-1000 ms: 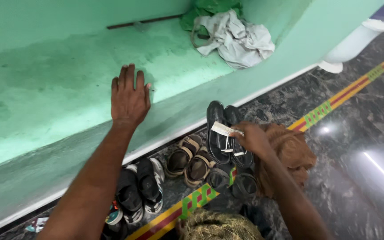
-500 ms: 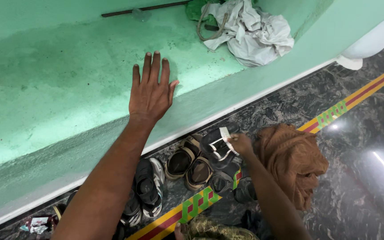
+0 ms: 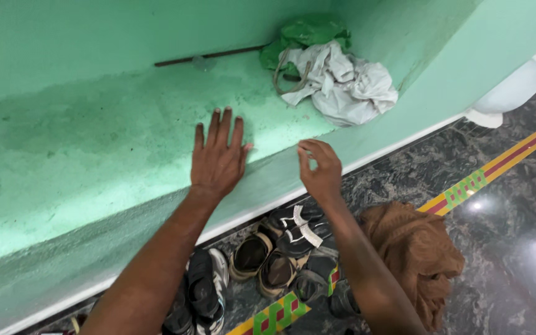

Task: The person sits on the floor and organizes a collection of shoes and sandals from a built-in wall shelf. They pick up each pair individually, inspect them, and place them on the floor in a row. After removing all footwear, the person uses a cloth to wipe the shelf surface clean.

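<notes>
Both hands are up at the green ledge (image 3: pixel 94 155): your left hand (image 3: pixel 218 158) lies flat on it with fingers spread, gripping nothing, while your right hand (image 3: pixel 321 170) hangs just off the ledge's front edge, empty, thumb and forefinger curled toward a pinch and the other fingers loose. Directly below that right hand, the black sandals with white straps (image 3: pixel 296 226) lie tumbled on the dark marble floor (image 3: pixel 504 217), resting against the brown sandals (image 3: pixel 265 257). Keep your weight steady on the flat left palm, and keep the right wrist clear of the ledge's edge as you work low. Black-and-white sports shoes (image 3: pixel 203 291) sit further left under the ledge. A crumpled brown cloth (image 3: pixel 417 254) crowds the shoes on the right, beside your forearm. At the far end of the ledge lie a bundled white cloth (image 3: pixel 342 84), a green bag (image 3: pixel 302 34) and a thin dark rod (image 3: pixel 209 56).
</notes>
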